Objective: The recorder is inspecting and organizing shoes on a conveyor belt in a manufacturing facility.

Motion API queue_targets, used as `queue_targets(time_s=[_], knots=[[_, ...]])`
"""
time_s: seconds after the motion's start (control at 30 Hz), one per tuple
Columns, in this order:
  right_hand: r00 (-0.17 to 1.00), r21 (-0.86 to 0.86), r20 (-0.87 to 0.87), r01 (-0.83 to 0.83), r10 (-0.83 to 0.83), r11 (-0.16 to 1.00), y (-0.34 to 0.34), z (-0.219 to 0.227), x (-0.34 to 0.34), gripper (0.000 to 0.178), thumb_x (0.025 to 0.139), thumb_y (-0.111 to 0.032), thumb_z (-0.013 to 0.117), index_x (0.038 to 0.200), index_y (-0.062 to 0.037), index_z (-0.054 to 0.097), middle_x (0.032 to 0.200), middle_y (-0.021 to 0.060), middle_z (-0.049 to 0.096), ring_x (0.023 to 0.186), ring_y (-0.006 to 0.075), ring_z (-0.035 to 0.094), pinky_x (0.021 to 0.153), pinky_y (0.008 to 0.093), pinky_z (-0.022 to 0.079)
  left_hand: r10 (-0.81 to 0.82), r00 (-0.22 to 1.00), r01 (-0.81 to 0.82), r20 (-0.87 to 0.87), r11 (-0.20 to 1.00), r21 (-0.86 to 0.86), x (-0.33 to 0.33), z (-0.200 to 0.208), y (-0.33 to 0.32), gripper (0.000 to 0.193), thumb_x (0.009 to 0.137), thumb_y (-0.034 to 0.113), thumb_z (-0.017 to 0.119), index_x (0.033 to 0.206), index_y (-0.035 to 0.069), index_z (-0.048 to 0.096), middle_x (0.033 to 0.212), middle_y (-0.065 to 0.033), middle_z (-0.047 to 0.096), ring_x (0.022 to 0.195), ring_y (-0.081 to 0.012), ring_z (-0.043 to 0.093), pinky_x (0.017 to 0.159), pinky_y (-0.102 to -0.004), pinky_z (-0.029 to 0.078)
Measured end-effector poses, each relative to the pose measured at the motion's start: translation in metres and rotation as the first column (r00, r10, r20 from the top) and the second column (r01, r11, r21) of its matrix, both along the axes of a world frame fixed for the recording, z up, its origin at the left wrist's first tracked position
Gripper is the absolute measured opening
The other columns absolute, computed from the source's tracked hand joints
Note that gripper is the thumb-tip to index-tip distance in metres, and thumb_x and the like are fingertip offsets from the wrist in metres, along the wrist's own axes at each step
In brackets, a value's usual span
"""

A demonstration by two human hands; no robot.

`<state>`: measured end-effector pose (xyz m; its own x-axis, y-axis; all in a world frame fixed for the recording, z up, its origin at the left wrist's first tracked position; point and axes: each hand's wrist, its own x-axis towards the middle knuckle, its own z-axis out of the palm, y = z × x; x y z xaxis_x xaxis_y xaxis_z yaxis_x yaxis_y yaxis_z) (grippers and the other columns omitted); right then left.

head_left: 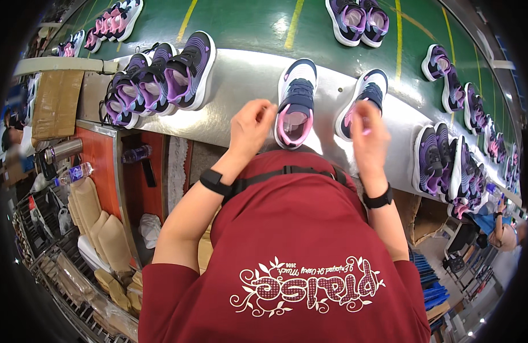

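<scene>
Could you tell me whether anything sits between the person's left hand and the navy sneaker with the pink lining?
Nothing visible does. The left hand hovers beside the navy sneaker on the bare metal ledge, with nothing between them.

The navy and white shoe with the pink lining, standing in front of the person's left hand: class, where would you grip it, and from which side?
Probably the heel collar of the navy and white shoe, coming from the near side. Its open pink mouth faces the person and the left hand is already beside it; the toe points away toward the green belt.
</scene>
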<state>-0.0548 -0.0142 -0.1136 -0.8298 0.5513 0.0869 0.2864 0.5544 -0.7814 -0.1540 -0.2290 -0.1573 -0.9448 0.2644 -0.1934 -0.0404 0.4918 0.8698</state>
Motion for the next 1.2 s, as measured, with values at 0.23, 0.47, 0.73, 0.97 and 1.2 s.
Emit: queue_targets(time_s=[0.23, 0.47, 0.73, 0.97, 1.2], knots=[[0.963, -0.44, 0.263, 0.066, 0.058, 0.896, 0.077, -0.076, 0.03, 0.082, 0.077, -0.015, 0.065, 0.142, 0.0066, 0.02, 0.138, 0.0311, 0.035, 0.126, 0.036, 0.044, 0.101, 0.0365, 0.038, -0.776, 0.571, 0.642, -0.266, 0.625, -0.444, 0.033, 0.023, 0.034, 0.065, 0.075, 0.031, 0.071, 0.135, 0.022, 0.045, 0.092, -0.0118, 0.054, 0.085, -0.028, 0.056, 0.068, -0.0385, 0.05], [0.969, -0.357, 0.177, -0.102, 0.174, 0.929, 0.021, -0.072, 0.016, 0.081, 0.079, -0.012, 0.061, 0.142, 0.0086, 0.014, 0.138, 0.0324, 0.034, 0.126, 0.04, 0.042, 0.103, 0.0371, 0.036, -0.734, 0.65, 0.6, -0.198, 0.656, -0.458, 0.033, 0.012, 0.06, 0.074, 0.072, 0.033, 0.074, 0.138, 0.026, 0.041, 0.084, -0.0137, 0.052, 0.073, -0.0295, 0.057, 0.062, -0.0393, 0.049], [0.97, -0.686, 0.011, -0.169, 0.243, 0.708, 0.037, -0.081, 0.011, 0.071, 0.084, -0.011, 0.062, 0.143, -0.0002, 0.024, 0.118, 0.0223, 0.057, 0.103, 0.023, 0.06, 0.087, 0.0313, 0.047, -0.744, 0.597, 0.566, -0.299, 0.655, -0.501, 0.008, -0.011, 0.062, 0.044, 0.066, 0.034, 0.076, 0.104, 0.018, 0.063, 0.079, -0.0085, 0.054, 0.079, -0.0274, 0.058, 0.063, -0.0405, 0.048], [0.961, -0.576, 0.265, 0.092, 0.079, 0.812, 0.06, -0.068, 0.03, 0.04, 0.09, -0.017, 0.056, 0.125, 0.0014, 0.054, 0.106, 0.0109, 0.065, 0.095, 0.0156, 0.061, 0.084, 0.0257, 0.046, -0.617, 0.675, 0.417, -0.406, 0.772, -0.479, -0.123, -0.007, 0.074, 0.045, 0.063, 0.035, 0.078, 0.1, 0.015, 0.061, 0.084, -0.0109, 0.053, 0.083, -0.0296, 0.056, 0.069, -0.0426, 0.046], [0.916, -0.495, 0.36, 0.026, 0.178, 0.869, 0.042, -0.068, 0.019, 0.035, 0.09, -0.017, 0.055, 0.121, -0.0005, 0.057, 0.098, 0.0096, 0.067, 0.09, 0.0164, 0.063, 0.082, 0.0272, 0.047, -0.436, 0.711, 0.165, -0.552, 0.866, -0.472, -0.189, 0.026, 0.065, 0.056, 0.071, 0.03, 0.075, 0.118, 0.011, 0.054, 0.101, -0.012, 0.057, 0.094, -0.0315, 0.055, 0.076, -0.0425, 0.047]])
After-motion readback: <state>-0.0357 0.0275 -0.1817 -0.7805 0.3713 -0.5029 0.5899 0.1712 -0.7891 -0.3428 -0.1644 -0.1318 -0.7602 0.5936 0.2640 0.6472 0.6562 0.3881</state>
